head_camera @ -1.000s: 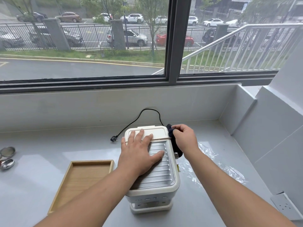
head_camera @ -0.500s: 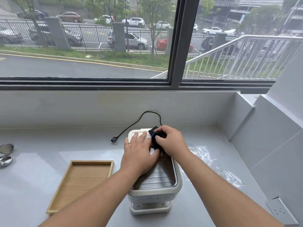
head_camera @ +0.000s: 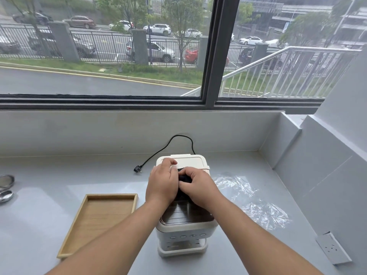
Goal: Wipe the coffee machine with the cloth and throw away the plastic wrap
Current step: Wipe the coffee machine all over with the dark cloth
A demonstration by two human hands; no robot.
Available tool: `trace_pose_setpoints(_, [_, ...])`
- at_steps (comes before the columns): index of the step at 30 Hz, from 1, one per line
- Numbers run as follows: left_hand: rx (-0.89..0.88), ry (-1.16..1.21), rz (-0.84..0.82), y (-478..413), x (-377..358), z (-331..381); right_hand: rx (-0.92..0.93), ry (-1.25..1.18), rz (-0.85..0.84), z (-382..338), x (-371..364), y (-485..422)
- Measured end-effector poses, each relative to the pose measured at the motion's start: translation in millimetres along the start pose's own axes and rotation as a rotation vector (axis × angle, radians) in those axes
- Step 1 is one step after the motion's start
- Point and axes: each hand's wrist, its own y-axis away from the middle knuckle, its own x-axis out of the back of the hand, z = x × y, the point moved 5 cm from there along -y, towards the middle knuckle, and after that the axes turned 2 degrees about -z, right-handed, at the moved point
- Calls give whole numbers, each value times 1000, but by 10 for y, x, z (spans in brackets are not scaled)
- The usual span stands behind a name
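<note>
A small cream coffee machine (head_camera: 189, 161) with a ribbed metal top stands on the grey counter (head_camera: 49, 195), its front buttons facing me. My right hand (head_camera: 200, 188) is shut on a dark cloth (head_camera: 183, 178) and presses it on the machine's top. My left hand (head_camera: 161, 182) lies flat on the left part of the top, fingers touching the cloth. A sheet of clear plastic wrap (head_camera: 250, 201) lies crumpled on the counter to the right of the machine.
A shallow wooden tray (head_camera: 111, 197) lies left of the machine. A black power cord with its plug (head_camera: 138, 169) runs behind the machine. Metal utensils (head_camera: 6, 187) rest at the far left edge. A wall socket (head_camera: 331, 249) sits low at the right.
My right hand has carried the cloth from the machine's right side onto its top and toward the left. My left hand stayed on the top, shifting slightly left.
</note>
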Motion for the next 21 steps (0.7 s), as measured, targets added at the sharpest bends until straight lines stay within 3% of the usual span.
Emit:
trace_pose_setpoints(15, [-80,-115,-127,71,136,74,-9,-91,-93,-150,-14,259])
trace_pose_setpoints(21, [-164,-216,-147,-30,256,338,177,27,64,-318,227,391])
